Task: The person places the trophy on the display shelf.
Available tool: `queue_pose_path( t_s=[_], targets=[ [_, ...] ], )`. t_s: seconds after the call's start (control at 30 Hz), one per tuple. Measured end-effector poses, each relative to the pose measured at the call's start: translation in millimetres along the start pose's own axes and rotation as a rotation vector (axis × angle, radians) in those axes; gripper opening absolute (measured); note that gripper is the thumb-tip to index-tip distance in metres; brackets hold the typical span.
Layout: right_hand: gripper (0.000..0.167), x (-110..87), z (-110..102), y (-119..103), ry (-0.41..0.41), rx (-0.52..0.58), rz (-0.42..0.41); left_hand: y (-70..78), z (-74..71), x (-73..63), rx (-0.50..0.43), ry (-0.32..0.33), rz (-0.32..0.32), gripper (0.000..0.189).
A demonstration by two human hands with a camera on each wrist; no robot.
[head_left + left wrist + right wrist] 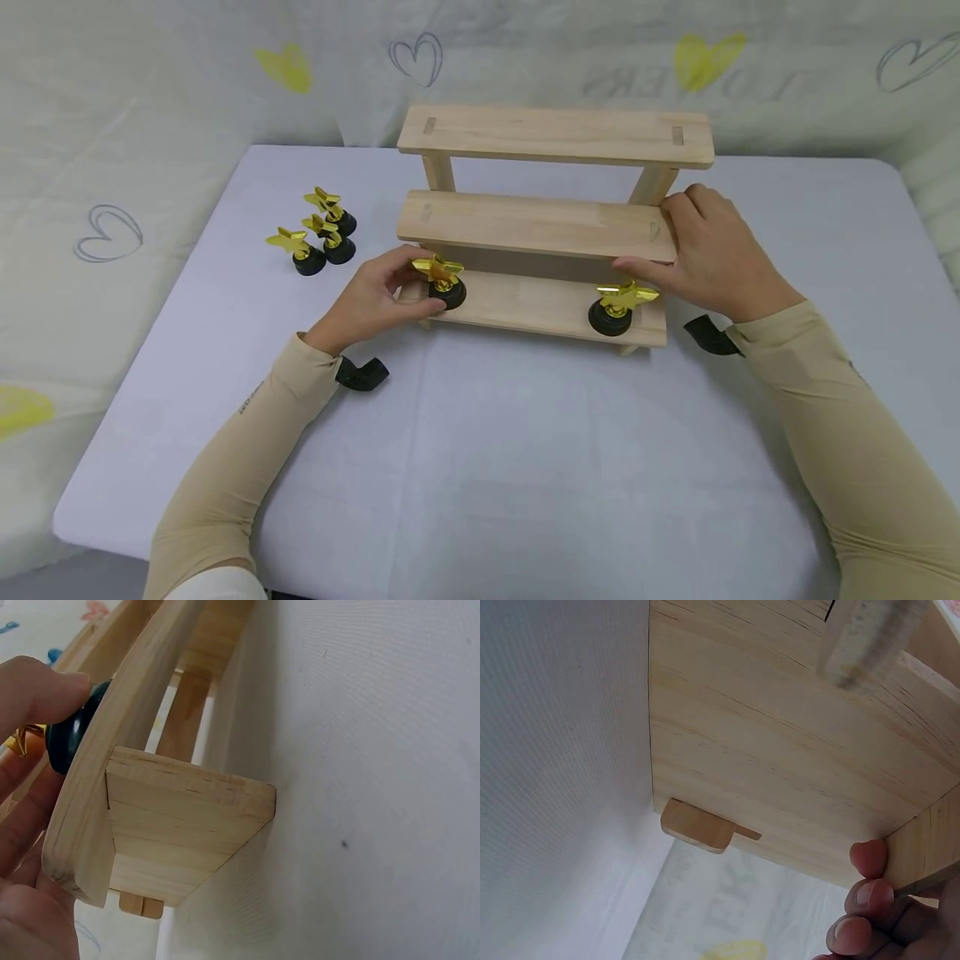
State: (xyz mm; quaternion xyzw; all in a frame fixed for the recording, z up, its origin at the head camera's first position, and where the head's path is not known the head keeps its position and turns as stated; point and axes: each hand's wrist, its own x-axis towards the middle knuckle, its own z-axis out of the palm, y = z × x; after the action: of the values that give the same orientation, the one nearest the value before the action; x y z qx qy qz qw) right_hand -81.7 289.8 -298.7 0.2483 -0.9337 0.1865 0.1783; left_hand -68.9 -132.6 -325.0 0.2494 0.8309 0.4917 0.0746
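A three-tier wooden display rack (540,223) stands on the table. At the left end of its lowest tier, my left hand (375,293) pinches a small gold star trophy (447,293) by its round black base, thumb in front. The left wrist view shows that black base (71,736) right against the board, under the thumb. My right hand (716,254) grips the right end of the middle tier, thumb along the front edge and fingers behind. Its curled fingertips (870,896) show at the board's end in the right wrist view. Another star trophy (611,318) stands near the lowest tier's right end.
Several more star trophies (309,261) stand grouped on the white table (480,467), left of the rack. The rack's top tier (555,133) bears nothing. A cloth with hearts (416,60) hangs behind the table. Black curved pieces (363,375) stick out at both wrists.
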Motion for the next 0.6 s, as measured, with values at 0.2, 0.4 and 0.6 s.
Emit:
queue_pose_path(
  t_s=[0.2, 0.4, 0.6],
  targets=[
    [0.11, -0.9, 1.0, 0.6, 0.005, 0.005, -0.001, -0.6, -3.1, -0.6, 0.001, -0.005, -0.002, 0.057],
    [0.11, -1.4, 1.1, 1.6, 0.001, 0.0, -0.002, 0.4, -9.5, -2.0, -0.045, -0.02, 0.023, 0.057],
    [0.112, -0.7, 1.1, 2.0, 0.01, -0.01, -0.012, 2.7, -21.7, -4.2, -0.06, -0.015, 0.076, 0.053]
  ],
)
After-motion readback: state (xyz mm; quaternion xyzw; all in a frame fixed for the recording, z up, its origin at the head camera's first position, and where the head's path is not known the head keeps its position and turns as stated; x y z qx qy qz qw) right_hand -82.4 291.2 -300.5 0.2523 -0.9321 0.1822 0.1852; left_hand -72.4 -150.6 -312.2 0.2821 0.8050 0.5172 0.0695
